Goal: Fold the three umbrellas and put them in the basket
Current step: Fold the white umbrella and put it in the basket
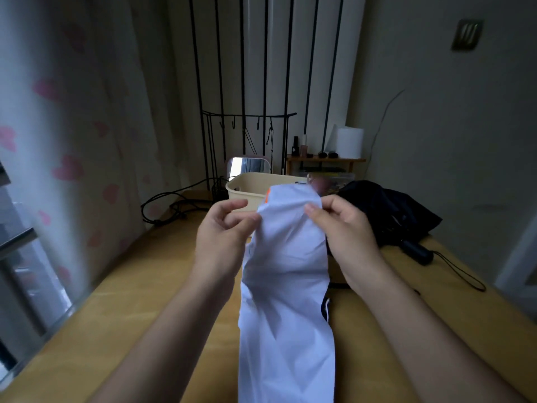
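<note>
Pinching from both sides, the two hands hold a pale umbrella point(284, 271) in the middle of the head view. The left hand point(223, 228) grips the fabric's left edge between thumb and curled fingers. The right hand point(345, 231) grips the right edge the same way, thumb on the near face. The cloth runs as a long, crumpled band from the bottom edge of the frame up to its centre, raised above the wooden table point(116, 315). A small orange mark point(268, 196) shows at its upper left corner. Whether the ribs are fully collapsed inside cannot be told.

Just above the pale cloth's top edge in the frame, a beige basket point(247, 187) stands on the table, partly hidden by it. A black umbrella point(386, 213) lies slack on the table at centre right, well apart from the basket. Its dark handle point(415, 251) points toward the lower right and trails a thin wrist cord point(462, 274). A bit of black-and-white material point(327, 309) peeks out from under the pale cloth's right side.

A small mirror point(250, 165) stands just above the basket in the picture. A white paper roll point(350, 142) sits on a low wooden shelf point(325, 159), right of centre. Dark cables point(174, 205) curl at centre left. A curtain with pink hearts point(58, 141) fills the left of the frame.
</note>
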